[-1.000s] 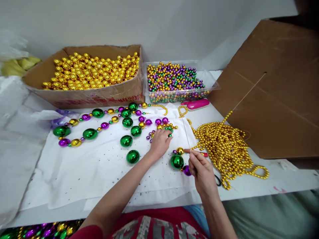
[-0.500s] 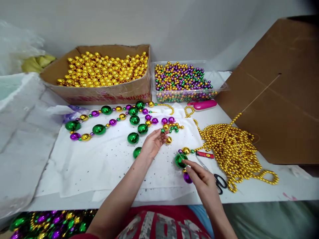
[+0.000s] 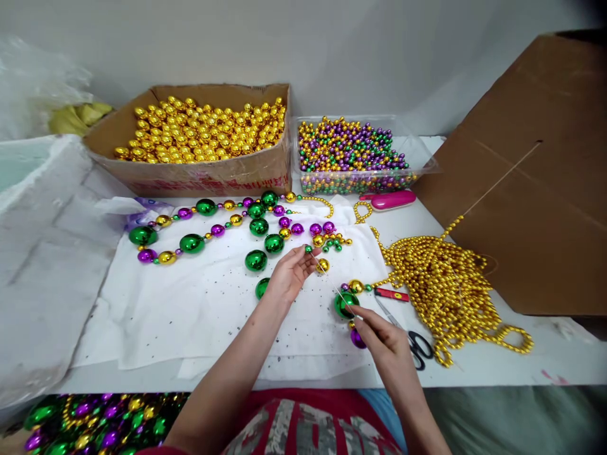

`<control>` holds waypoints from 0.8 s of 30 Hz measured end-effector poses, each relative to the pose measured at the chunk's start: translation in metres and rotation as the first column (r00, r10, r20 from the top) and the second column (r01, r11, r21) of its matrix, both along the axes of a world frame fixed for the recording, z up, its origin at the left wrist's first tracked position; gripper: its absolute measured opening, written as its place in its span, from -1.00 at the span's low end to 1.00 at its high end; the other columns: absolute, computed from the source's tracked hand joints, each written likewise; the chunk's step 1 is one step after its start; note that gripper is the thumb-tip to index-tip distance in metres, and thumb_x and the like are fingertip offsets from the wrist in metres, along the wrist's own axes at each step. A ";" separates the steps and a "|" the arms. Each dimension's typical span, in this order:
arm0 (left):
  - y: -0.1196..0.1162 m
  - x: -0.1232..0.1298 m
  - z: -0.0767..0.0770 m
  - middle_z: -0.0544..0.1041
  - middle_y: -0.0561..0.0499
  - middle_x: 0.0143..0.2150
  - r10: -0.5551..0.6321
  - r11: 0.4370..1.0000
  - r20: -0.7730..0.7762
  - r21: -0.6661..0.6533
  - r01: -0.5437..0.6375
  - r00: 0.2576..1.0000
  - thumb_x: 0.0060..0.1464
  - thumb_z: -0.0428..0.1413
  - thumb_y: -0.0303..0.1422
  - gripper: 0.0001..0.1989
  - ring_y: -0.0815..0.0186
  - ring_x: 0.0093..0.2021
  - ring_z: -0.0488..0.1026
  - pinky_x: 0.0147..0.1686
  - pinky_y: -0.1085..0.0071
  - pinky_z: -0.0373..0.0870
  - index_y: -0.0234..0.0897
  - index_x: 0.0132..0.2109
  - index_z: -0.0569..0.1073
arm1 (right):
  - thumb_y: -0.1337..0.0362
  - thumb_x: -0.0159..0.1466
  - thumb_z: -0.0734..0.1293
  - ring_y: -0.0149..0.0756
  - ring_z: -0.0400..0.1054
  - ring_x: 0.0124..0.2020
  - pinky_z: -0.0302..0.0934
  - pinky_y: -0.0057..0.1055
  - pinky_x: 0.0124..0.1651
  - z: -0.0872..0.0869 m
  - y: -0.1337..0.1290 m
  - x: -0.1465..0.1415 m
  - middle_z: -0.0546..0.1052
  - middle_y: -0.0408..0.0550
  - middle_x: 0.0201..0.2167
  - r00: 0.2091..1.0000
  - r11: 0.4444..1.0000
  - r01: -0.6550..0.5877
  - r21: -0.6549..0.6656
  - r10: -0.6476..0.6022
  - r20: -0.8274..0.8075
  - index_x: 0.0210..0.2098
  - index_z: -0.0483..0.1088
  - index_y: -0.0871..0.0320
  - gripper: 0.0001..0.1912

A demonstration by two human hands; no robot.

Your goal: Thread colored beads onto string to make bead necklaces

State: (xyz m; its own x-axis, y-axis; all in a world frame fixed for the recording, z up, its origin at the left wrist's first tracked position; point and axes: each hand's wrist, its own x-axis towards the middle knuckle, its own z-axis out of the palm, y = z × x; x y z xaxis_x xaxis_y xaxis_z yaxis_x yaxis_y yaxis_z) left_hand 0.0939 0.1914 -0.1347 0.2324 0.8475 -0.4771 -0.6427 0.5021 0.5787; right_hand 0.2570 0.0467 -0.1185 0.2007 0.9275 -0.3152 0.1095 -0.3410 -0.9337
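Note:
A small green bead [image 3: 308, 249] is pinched between the fingertips of my left hand [image 3: 291, 275]. My right hand [image 3: 383, 335] has thumb and forefinger closed on a thin pale string [image 3: 333, 285], which stretches straight up to the bead at the left hand. Beside the right fingertips lie a large green ball [image 3: 346, 304] and a purple ball [image 3: 358, 339], part of a strand that leads to a gold ball [image 3: 356, 287]. Close past the left fingers are another gold ball [image 3: 322, 266], several small green and gold beads [image 3: 337, 242] and a few purple balls.
A cardboard box [image 3: 208, 174] of gold balls and a clear plastic tub [image 3: 422, 165] of small mixed beads stand behind. Scissors [image 3: 420, 351], a red lighter-like object [image 3: 392, 295] and a gold bead-chain heap [image 3: 441, 291] lie right. A strung necklace [image 3: 192, 243] curves left on white cloth.
The string now shows as a straight line between my hands, reaching the green bead. Both hands have hardly moved; the whole view has shifted slightly.

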 end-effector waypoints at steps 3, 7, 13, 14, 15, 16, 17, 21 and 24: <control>0.000 0.000 0.000 0.58 -0.14 -0.27 -0.008 1.000 -0.012 0.011 0.008 1.000 0.09 0.12 -0.45 -0.93 0.38 -0.39 0.48 -0.37 0.50 0.34 -0.35 -0.27 0.37 | 0.07 0.19 0.32 -0.12 0.40 -0.15 0.25 -0.30 -0.12 -0.001 -0.001 0.000 0.57 -0.02 -0.13 1.000 1.000 0.009 0.002 -0.009 0.000 -0.12 0.53 0.10 -0.65; -0.007 0.004 0.000 0.57 -0.12 -0.25 -0.050 0.997 -0.047 0.061 0.053 0.998 0.04 0.18 -0.41 -0.86 0.40 -0.38 0.47 -0.37 0.52 0.31 -0.36 -0.25 0.39 | 0.09 0.18 0.34 -0.23 0.36 -0.28 0.21 -0.40 -0.26 -0.004 0.005 -0.004 0.56 -0.05 -0.27 0.999 0.999 0.039 0.009 -0.039 -0.018 -0.15 0.52 0.11 -0.68; -0.018 0.007 0.007 0.54 -0.13 -0.13 -0.306 0.913 -0.173 0.224 0.340 0.936 0.05 0.19 -0.27 -0.77 0.33 -0.24 0.47 -0.27 0.45 0.32 -0.34 -0.19 0.45 | 0.12 0.19 0.36 -0.53 0.01 -0.64 -0.11 -0.55 -0.62 -0.018 0.023 -0.012 0.23 -0.28 -0.64 0.939 0.981 0.183 0.059 -0.157 -0.305 -0.35 0.39 0.12 -0.81; -0.017 0.004 0.007 0.53 -0.14 -0.11 -0.307 0.902 -0.221 0.242 0.357 0.926 0.06 0.17 -0.25 -0.76 0.32 -0.22 0.47 -0.26 0.44 0.32 -0.34 -0.19 0.46 | 0.13 0.19 0.37 -0.54 -0.02 -0.66 -0.14 -0.56 -0.63 -0.020 0.024 -0.011 0.21 -0.30 -0.66 0.916 0.976 0.212 0.059 -0.177 -0.359 -0.35 0.38 0.12 -0.81; -0.014 0.001 0.007 0.53 -0.14 -0.11 -0.281 0.902 -0.276 0.250 0.351 0.919 0.07 0.16 -0.24 -0.76 0.31 -0.21 0.47 -0.26 0.44 0.32 -0.34 -0.20 0.46 | 0.14 0.18 0.38 -0.54 -0.03 -0.67 -0.15 -0.56 -0.64 -0.023 0.024 -0.009 0.20 -0.31 -0.67 0.896 0.971 0.235 0.055 -0.194 -0.400 -0.34 0.38 0.12 -0.81; -0.011 -0.004 0.007 0.53 -0.13 -0.12 -0.237 0.909 -0.336 0.254 0.330 0.912 0.06 0.16 -0.24 -0.76 0.32 -0.22 0.46 -0.27 0.44 0.32 -0.34 -0.21 0.47 | 0.15 0.17 0.39 -0.54 -0.01 -0.67 -0.15 -0.56 -0.63 -0.025 0.024 -0.006 0.21 -0.30 -0.67 0.881 0.967 0.250 0.046 -0.208 -0.426 -0.33 0.38 0.12 -0.81; -0.007 -0.009 0.006 0.53 -0.13 -0.14 -0.183 0.919 -0.392 0.258 0.299 0.901 0.05 0.17 -0.24 -0.76 0.33 -0.24 0.46 -0.28 0.45 0.32 -0.34 -0.22 0.47 | 0.16 0.16 0.40 -0.55 0.01 -0.67 -0.15 -0.56 -0.63 -0.027 0.023 -0.004 0.23 -0.30 -0.66 0.871 0.965 0.260 0.036 -0.218 -0.440 -0.33 0.38 0.12 -0.80; 0.010 -0.027 0.001 0.53 -0.08 -0.21 0.012 0.933 -0.534 0.310 0.182 0.845 0.01 0.16 -0.28 -0.80 0.35 -0.33 0.45 -0.32 0.42 0.35 -0.32 -0.26 0.45 | 0.16 0.13 0.43 -0.55 0.05 -0.65 -0.12 -0.57 -0.62 -0.032 0.018 0.004 0.28 -0.27 -0.64 0.856 0.959 0.282 -0.008 -0.256 -0.449 -0.34 0.41 0.13 -0.80; 0.024 -0.025 -0.004 0.52 -0.04 -0.25 0.090 0.903 -0.679 0.364 0.228 0.728 0.04 0.12 -0.32 -0.86 0.32 -0.34 0.45 -0.33 0.38 0.36 -0.29 -0.26 0.45 | 0.18 0.09 0.46 -0.54 0.07 -0.61 -0.06 -0.57 -0.59 -0.036 0.017 0.005 0.30 -0.25 -0.62 0.843 0.953 0.302 -0.018 -0.277 -0.461 -0.36 0.45 0.14 -0.80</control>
State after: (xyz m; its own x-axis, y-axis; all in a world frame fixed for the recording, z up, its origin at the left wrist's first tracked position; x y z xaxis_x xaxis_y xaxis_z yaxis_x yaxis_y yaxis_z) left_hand 0.0693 0.2156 -0.1389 0.0542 0.9867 -0.1532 0.0204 0.1523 0.9881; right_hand 0.2623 0.0633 -0.1543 0.3097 0.8675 -0.3893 -0.4258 -0.2396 -0.8725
